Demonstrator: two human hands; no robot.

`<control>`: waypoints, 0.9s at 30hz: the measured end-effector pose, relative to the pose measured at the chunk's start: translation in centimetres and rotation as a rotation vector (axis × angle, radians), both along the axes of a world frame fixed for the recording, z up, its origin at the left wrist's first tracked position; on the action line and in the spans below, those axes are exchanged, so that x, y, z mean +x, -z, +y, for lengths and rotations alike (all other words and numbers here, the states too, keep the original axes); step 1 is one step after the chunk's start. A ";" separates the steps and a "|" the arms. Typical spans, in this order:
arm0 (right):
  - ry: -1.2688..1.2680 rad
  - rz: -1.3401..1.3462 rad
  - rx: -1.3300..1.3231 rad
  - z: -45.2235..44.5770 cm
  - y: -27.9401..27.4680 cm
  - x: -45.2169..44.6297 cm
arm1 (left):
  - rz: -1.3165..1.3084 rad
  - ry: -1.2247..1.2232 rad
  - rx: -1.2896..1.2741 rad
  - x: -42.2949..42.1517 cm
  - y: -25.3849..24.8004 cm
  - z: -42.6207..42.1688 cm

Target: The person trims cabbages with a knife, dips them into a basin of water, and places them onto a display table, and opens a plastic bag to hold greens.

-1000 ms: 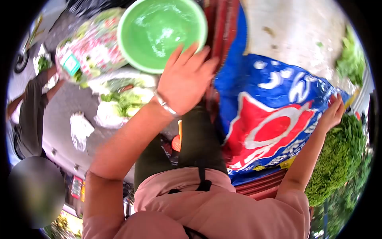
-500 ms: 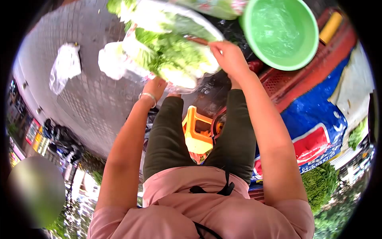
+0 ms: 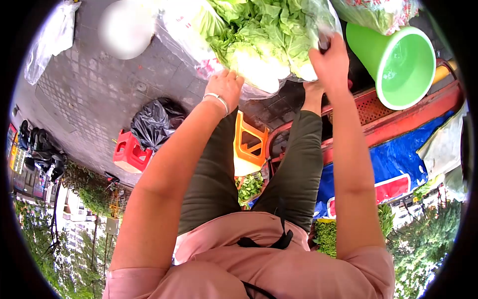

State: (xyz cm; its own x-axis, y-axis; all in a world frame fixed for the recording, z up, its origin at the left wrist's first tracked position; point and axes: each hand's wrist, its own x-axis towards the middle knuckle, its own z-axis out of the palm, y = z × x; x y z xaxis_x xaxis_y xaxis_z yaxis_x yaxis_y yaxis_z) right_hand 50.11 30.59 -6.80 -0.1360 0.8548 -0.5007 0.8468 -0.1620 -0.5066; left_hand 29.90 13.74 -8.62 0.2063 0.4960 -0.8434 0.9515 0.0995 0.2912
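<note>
A large clear plastic bag (image 3: pixel 185 36) with red print lies open at the top of the view. Leafy green lettuce (image 3: pixel 264 37) fills it, pale stem ends towards me. My left hand (image 3: pixel 225 90) has its fingers curled over the bag's near left edge; a white bangle circles the wrist. At the bag's right side, my right hand (image 3: pixel 332 65) is closed beside the lettuce. A small blurred dark thing shows at its fingertips, too smeared to name, and bag film is close by.
A green basin (image 3: pixel 408 65) stands tilted at right, near another printed bag of greens (image 3: pixel 381 12) and a red metal frame (image 3: pixel 368 112). Between my legs is an orange stool (image 3: pixel 249 149). A black bag (image 3: pixel 157 122) and a red stool (image 3: pixel 132 152) are at left.
The view has shifted, so the lettuce bag and basin appear further right. A brown stick-like thing at my right fingers earlier no longer shows clearly. The black bag and red stool have come into view.
</note>
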 end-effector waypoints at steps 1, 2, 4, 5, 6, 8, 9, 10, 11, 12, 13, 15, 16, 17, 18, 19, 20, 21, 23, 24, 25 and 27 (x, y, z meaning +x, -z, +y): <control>0.145 0.083 -0.126 -1.8 -0.6 -0.1 | 0.023 0.015 -0.021 -0.2 0.4 -1.0; 0.213 0.236 -0.252 -4.3 0.0 0.2 | 0.028 0.010 -0.152 -0.6 0.3 -1.1; 0.306 0.310 -0.524 -8.8 1.5 0.4 | 0.015 0.029 -0.268 -1.3 0.1 -1.4; 0.326 0.232 -0.663 -10.2 2.3 0.4 | 0.013 0.039 -0.322 -1.7 0.2 -1.6; 0.301 0.161 -0.596 -12.0 3.9 0.9 | -0.008 0.026 -0.251 -2.0 0.5 -2.3; 0.219 0.105 -0.439 -14.3 6.7 1.0 | -0.011 0.011 -0.206 -2.0 0.6 -2.1; 0.310 0.084 -0.550 -14.6 7.2 1.0 | -0.012 0.005 -0.184 -1.8 0.5 -1.8; 0.402 0.062 -0.660 -14.9 7.6 1.1 | -0.026 0.023 -0.116 -1.5 0.5 -1.5; 0.494 0.038 -0.770 -14.7 7.2 0.7 | -0.040 0.042 -0.050 -1.1 0.3 -1.1; 0.516 0.086 -0.835 -14.9 7.7 0.9 | -0.056 0.059 0.016 -0.6 0.2 -0.9; 0.559 0.124 -0.840 -15.2 7.8 0.9 | -0.100 0.054 0.093 0.0 0.2 -1.0; 0.640 0.203 -0.844 -15.5 7.9 0.4 | -0.184 0.039 0.253 1.1 0.2 -0.9; 0.687 0.233 -0.847 -15.5 7.7 0.4 | -0.180 0.083 0.253 1.7 0.4 -0.9; 0.667 0.249 -0.873 -15.3 7.2 0.4 | -0.158 0.124 0.289 2.1 0.6 -0.7; 0.645 0.265 -0.899 -15.1 6.7 0.3 | -0.135 0.165 0.325 2.3 0.9 -0.5; 0.621 0.281 -0.926 -15.0 6.2 0.2 | -0.111 0.205 0.361 2.4 1.1 -0.2; 0.632 0.316 -0.925 -14.9 5.5 0.0 | -0.071 0.287 0.250 2.3 1.3 0.3; 0.668 0.332 -0.918 -14.8 4.6 -0.3 | -0.085 0.281 0.276 2.0 1.5 0.6; 0.740 0.366 -0.904 -14.3 2.5 -1.0 | -0.114 0.270 0.325 1.0 1.9 0.8; 0.757 0.437 -0.888 -14.0 1.2 -1.3 | -0.190 0.175 0.388 0.4 1.9 1.2; 0.795 0.490 -0.871 -13.5 0.0 -1.8 | -0.243 0.121 0.419 -0.3 1.9 1.6; 0.873 0.597 -0.836 -12.5 -2.2 -2.6 | -0.349 0.012 0.477 -1.6 1.2 3.2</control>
State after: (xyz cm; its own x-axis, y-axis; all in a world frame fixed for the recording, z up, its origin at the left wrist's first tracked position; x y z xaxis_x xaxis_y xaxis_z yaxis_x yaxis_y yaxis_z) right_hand 47.56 18.05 -4.61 -0.0870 0.2435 -0.9660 -0.0040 -0.9698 -0.2440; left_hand 28.32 16.97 -9.79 0.4395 0.7995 -0.4093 0.7918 -0.1297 0.5969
